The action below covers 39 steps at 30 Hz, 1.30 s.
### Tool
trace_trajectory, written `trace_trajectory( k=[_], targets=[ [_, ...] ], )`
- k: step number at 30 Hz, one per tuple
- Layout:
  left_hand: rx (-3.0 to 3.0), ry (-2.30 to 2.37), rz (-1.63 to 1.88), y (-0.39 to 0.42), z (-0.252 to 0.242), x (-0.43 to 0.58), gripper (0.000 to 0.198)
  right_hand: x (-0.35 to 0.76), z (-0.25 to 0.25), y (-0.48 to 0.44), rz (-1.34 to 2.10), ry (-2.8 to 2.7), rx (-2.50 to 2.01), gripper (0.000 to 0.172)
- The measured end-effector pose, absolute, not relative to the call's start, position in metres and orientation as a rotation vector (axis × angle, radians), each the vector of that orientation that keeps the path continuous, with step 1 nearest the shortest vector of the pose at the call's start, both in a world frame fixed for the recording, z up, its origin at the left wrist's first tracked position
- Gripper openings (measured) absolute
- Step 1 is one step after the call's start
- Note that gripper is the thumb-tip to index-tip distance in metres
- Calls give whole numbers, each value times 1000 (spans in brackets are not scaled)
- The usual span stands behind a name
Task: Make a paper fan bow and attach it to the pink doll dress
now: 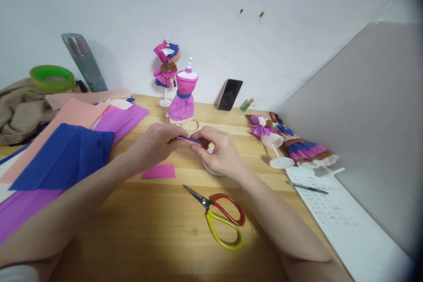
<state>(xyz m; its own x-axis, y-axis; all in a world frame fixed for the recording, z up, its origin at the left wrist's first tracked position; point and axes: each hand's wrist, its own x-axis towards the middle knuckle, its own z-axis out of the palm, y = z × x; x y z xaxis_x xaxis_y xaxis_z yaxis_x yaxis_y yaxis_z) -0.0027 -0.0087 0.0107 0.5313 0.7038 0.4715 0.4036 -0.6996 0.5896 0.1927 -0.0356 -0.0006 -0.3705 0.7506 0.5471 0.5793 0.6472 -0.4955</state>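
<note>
Both hands meet over the middle of the wooden table (158, 229). My left hand (157, 142) and my right hand (218, 150) each pinch one end of a small folded paper strip (190, 139), blue on top with pink under it. Under my right hand lies a white round object (209, 168), mostly hidden. Just behind the hands stands a small mannequin in a pink and purple paper dress (183, 97). A small pink paper rectangle (158, 171) lies flat below my left hand.
Red and yellow scissors (221, 213) lie near the front. Blue (66, 156), pink and purple paper sheets cover the left. More dressed mannequins stand behind (167, 68) and lie at right (284, 141). A phone (229, 94) leans on the wall; a pen (309, 188) rests on white paper.
</note>
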Motion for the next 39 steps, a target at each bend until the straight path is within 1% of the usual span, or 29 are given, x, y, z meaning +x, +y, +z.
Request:
trace_trajectory(
  k=[10,13,18,21,26,32,36,39],
  targets=[
    [2402,955,843,-8,11,-2,10,191,-6,-35,218,-2114,-1038,14],
    [2476,977,741,-11,15,0,14,191,-6,-35,197,-2132,-995,13],
    [2687,1183,528,-14,15,2,14,192,-7,-34,222,-2223,-948,12],
    [2786,1150,464,-10,12,0,17,193,-7,-34,241,-2238,-958,11],
    [2774,954,467,-6,14,-5,17,194,-6,-33,280,-2216,-926,8],
    [2739,1087,508,-11,16,0,14,197,-7,-30,210,-2212,-913,12],
    [2664,1061,643,-8,11,-1,21,200,-6,-29,262,-2226,-938,6],
    [2590,975,728,-5,8,-2,23,201,-5,-29,302,-2208,-936,8]
  ],
)
